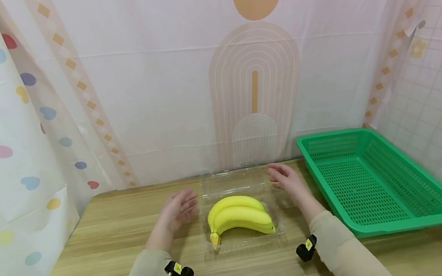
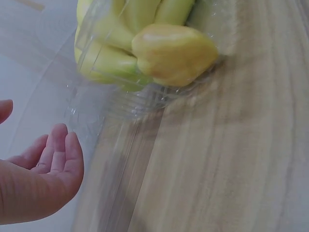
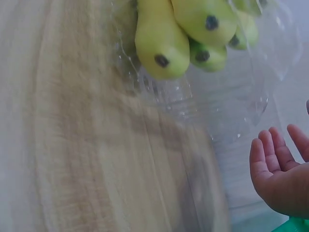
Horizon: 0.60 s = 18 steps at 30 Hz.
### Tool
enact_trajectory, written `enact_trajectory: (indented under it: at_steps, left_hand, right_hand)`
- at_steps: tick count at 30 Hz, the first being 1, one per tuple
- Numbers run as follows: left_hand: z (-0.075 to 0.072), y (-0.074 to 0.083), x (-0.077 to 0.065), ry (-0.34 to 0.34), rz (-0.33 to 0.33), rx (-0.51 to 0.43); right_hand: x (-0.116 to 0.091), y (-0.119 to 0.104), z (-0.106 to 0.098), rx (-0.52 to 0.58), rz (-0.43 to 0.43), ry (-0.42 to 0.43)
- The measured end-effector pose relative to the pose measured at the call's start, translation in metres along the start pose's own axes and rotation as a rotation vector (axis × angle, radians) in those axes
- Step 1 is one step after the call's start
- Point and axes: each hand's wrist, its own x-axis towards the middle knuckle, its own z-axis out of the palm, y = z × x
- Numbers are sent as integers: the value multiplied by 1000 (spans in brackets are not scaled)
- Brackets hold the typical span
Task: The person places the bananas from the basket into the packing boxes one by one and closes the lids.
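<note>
A bunch of yellow bananas (image 1: 239, 216) lies in a clear plastic clamshell box (image 1: 242, 246) on the wooden table, its stem toward the lower left. The box's transparent lid (image 1: 232, 181) stands open at the back. My left hand (image 1: 180, 207) is just left of the box, fingers loosely bent and holding nothing. On the other side, my right hand (image 1: 286, 179) hovers beside the lid's right edge, fingers relaxed and empty. Both wrist views show the bananas inside the clear walls, with each hand (image 2: 46, 174) (image 3: 285, 169) apart from them.
A green plastic basket (image 1: 405, 226) with a slotted bottom stands at the table's right. Behind the wooden table (image 1: 104, 235) hangs a patterned curtain (image 1: 158, 95), and a dotted cloth (image 1: 3, 183) hangs at the left.
</note>
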Motion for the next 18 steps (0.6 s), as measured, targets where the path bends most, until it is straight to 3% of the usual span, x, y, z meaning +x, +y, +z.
enact_trajectory:
  at_steps: [8,14,18]
  left_hand:
    - [-2,2,12,4,-28,14]
    - [1,1,18,-30,-35,-1]
    - [-3,-3,31,-3,-56,-7]
  right_hand:
    - [13,6,-2,53,67,9]
    - [18,7,-2,89,125,-8]
    - [22,8,-2,107,143,-25]
